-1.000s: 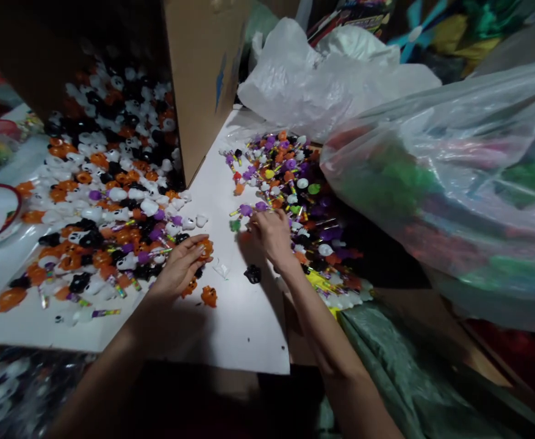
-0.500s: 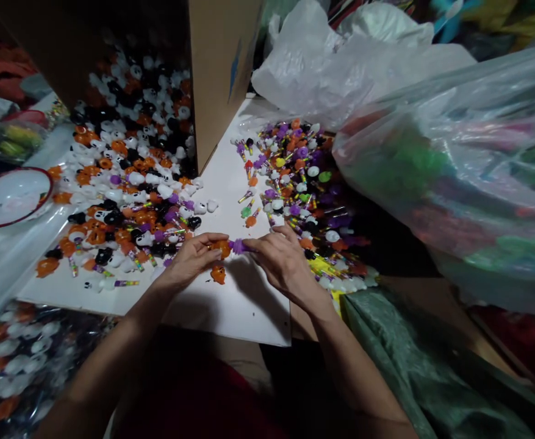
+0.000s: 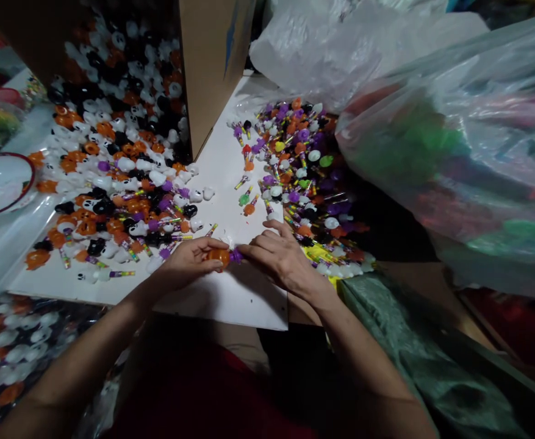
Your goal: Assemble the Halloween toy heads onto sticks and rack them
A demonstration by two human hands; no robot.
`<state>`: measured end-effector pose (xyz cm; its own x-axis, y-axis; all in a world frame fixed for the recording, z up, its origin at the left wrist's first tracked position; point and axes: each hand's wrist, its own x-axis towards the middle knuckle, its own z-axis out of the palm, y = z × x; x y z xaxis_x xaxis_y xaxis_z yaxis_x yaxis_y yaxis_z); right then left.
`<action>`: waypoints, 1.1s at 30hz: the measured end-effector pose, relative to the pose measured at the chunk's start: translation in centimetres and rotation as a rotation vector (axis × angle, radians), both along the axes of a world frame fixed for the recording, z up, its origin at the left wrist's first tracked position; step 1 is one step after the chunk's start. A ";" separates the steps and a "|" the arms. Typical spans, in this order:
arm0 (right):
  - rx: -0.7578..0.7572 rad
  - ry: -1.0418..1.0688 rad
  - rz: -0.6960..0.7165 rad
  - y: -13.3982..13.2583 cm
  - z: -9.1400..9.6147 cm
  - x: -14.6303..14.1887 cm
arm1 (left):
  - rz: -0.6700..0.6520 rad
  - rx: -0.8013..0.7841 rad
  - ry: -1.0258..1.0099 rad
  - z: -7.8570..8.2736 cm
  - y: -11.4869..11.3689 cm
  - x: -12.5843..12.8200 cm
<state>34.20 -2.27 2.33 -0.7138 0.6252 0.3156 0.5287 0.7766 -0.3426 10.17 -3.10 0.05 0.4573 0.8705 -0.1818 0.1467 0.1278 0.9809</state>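
My left hand (image 3: 189, 261) is closed around an orange pumpkin-shaped plastic piece (image 3: 220, 258), thumb and fingers on either side of it. Right up against the pumpkin piece is a purple plastic piece (image 3: 236, 256), pinched in the fingers of my right hand (image 3: 276, 259). My right fingers hide most of the purple piece, so I cannot tell whether the two are joined. Both hands are low over the white board (image 3: 253, 311). A small bright-patterned tube (image 3: 211, 230) pokes up just beyond my left fingers.
Left lies a pile of ghost, pumpkin and black pieces (image 3: 125, 164), spilling from a cardboard box (image 3: 205, 67). Patterned tubes with coloured tops (image 3: 294, 158) are heaped at right. A white red-rimmed bowl (image 3: 2, 186), a big clear bag (image 3: 432, 152) and green sheeting (image 3: 395, 341) surround the board.
The view has shifted slightly. The orange piece in my left hand shows more fully, still against the purple one. A loose orange piece below my hands is no longer visible. A patterned tube now shows beyond my left fingers.
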 end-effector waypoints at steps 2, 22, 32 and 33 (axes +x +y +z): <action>0.001 0.014 0.003 -0.3 0.2 0.0 | 0.039 -0.049 -0.083 -0.8 -0.6 0.5; -0.136 0.113 0.076 0.1 -1.4 -1.2 | 0.010 -0.021 0.069 -1.6 -1.6 -0.7; -0.896 0.463 -0.032 -0.5 -5.0 -2.8 | -0.217 0.978 0.770 -3.0 -4.1 0.0; -1.015 0.480 -0.009 -0.5 -5.4 -3.0 | -0.268 1.038 0.821 -3.1 -4.3 -0.1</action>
